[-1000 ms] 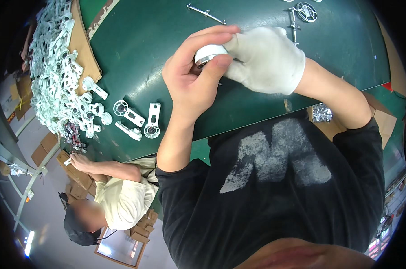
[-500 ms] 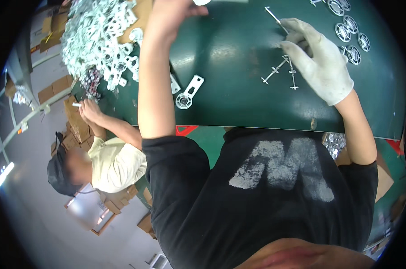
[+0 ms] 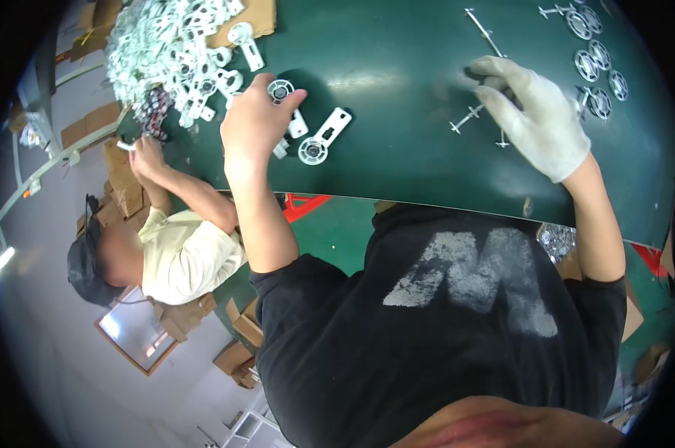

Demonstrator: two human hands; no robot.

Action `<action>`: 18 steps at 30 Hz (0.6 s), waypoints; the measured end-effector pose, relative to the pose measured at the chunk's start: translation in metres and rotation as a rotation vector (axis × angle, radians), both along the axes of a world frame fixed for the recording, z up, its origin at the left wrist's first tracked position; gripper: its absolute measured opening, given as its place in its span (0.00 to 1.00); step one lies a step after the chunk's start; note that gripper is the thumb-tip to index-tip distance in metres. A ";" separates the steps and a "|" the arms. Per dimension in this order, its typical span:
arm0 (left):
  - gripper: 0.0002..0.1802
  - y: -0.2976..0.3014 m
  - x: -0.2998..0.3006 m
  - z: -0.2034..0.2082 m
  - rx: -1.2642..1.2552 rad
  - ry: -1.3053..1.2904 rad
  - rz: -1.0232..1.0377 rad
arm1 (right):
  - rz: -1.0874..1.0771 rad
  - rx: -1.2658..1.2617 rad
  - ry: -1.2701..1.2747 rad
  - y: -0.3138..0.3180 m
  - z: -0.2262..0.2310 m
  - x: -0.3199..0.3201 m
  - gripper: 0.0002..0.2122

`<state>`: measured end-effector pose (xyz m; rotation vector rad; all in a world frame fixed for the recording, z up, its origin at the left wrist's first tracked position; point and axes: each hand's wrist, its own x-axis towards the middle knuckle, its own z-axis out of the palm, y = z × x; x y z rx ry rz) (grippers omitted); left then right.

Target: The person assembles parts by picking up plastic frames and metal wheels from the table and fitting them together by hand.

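My left hand (image 3: 249, 127) is bare and closes around a white bracket with a spoked round end (image 3: 280, 91), the ring showing between thumb and fingers. Beside that hand, another white bracket with a round end (image 3: 314, 151) lies on the green table (image 3: 397, 157), and part of a further one pokes out below my palm. My right hand (image 3: 535, 123) wears a white glove, fingers curled together; whatever is at its fingertips is blurred. Thin metal rods with small discs lie around it: one beyond (image 3: 486, 33), one to the left (image 3: 468, 119), one partly under the glove.
A large heap of white brackets (image 3: 166, 63) covers the far left, next to a cardboard piece (image 3: 255, 19). Several spoked metal wheels (image 3: 587, 66) lie at the far right. A co-worker in a cap (image 3: 180, 257) handles a small white part at the table's left edge.
My left hand has come back from the far side of the table toward me, now with a bracket at its fingers. My gloved right hand stays nearly in place, fingers still curled.
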<state>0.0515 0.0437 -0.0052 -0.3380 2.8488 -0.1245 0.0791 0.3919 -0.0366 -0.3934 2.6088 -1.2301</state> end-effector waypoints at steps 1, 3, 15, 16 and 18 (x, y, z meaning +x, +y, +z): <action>0.30 -0.006 0.000 -0.007 0.075 0.049 -0.040 | 0.004 0.022 -0.009 -0.002 0.002 0.001 0.15; 0.25 -0.007 -0.008 -0.012 0.130 0.209 -0.085 | 0.057 -0.051 0.085 -0.002 -0.005 0.000 0.16; 0.09 0.212 -0.051 0.002 1.277 0.273 -0.615 | -0.499 -0.246 0.430 0.013 -0.010 -0.017 0.15; 0.11 0.222 -0.065 -0.004 1.295 0.245 -0.613 | -0.589 -0.162 0.249 0.024 -0.017 -0.023 0.17; 0.12 0.236 -0.099 -0.017 1.035 0.467 -0.707 | -0.677 -0.130 0.445 0.038 -0.017 -0.036 0.12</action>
